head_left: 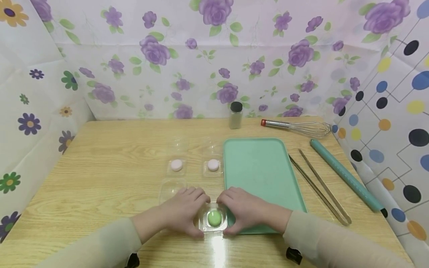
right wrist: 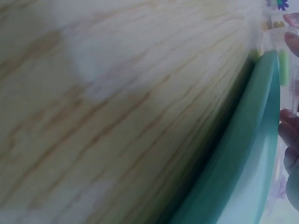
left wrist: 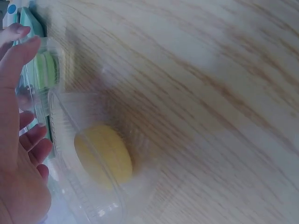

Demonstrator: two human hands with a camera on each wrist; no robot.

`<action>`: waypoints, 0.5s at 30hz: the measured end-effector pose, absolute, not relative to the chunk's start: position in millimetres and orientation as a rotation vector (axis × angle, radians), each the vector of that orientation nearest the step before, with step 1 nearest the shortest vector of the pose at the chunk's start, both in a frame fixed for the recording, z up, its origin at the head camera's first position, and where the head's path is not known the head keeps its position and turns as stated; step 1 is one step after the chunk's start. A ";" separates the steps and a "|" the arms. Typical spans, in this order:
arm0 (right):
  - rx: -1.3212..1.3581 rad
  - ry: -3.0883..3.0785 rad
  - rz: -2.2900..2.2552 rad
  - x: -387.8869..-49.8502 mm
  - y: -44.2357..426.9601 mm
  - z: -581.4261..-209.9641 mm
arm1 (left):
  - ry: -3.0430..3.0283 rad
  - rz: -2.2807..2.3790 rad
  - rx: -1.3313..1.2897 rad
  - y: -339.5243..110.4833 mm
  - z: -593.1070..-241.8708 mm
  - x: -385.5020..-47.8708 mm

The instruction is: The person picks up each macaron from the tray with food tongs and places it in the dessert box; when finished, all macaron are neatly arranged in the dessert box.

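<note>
A clear plastic box (head_left: pixel 202 223) holding a green macaron (head_left: pixel 214 218) lies between both hands, beside the green tray's left edge. My left hand (head_left: pixel 182 213) grips its left side, thumb at the near corner and fingers at the far one. On the right side my right hand (head_left: pixel 246 211) grips it the same way, the forearm above the tray (head_left: pixel 261 167). In the left wrist view the green macaron (left wrist: pixel 45 70) shows past the left hand (left wrist: pixel 16 126), and a yellow macaron (left wrist: pixel 103 156) sits in another clear box. Only fingers of the right hand (right wrist: pixel 290 135) show in the right wrist view.
Two open clear boxes with pink macarons (head_left: pixel 176 165) (head_left: pixel 213 165) lie behind the hands. A black-capped jar (head_left: pixel 236 117) and a whisk (head_left: pixel 298 127) are at the back. Tongs (head_left: pixel 321 186) and a teal stick (head_left: pixel 346 175) lie right of the tray.
</note>
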State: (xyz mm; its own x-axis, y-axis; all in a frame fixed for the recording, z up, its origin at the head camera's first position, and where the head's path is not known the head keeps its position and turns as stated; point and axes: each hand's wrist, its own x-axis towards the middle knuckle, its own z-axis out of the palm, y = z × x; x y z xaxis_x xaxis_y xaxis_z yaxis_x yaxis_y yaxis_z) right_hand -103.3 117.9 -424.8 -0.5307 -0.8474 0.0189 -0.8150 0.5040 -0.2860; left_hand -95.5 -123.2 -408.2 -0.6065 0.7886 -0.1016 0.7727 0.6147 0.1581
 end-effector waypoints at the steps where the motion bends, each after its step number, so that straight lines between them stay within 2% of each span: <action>1: -1.433 2.616 -0.398 -103.4 117.6 -423.8 | 2.680 0.142 1.300 -122.8 -407.5 -95.7; 15: -1.261 2.567 -0.491 -103.9 115.9 -421.2 | 2.698 0.277 1.276 -125.7 -408.6 -99.4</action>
State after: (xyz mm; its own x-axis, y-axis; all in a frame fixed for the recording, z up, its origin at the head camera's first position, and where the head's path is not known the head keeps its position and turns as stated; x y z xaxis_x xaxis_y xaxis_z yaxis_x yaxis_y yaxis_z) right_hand -103.9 115.9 -421.2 -0.5990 -0.7981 -0.0649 -0.7178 0.5711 -0.3981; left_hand -99.4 -125.7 -408.6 -0.6290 0.7758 -0.0505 0.7493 0.6223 0.2265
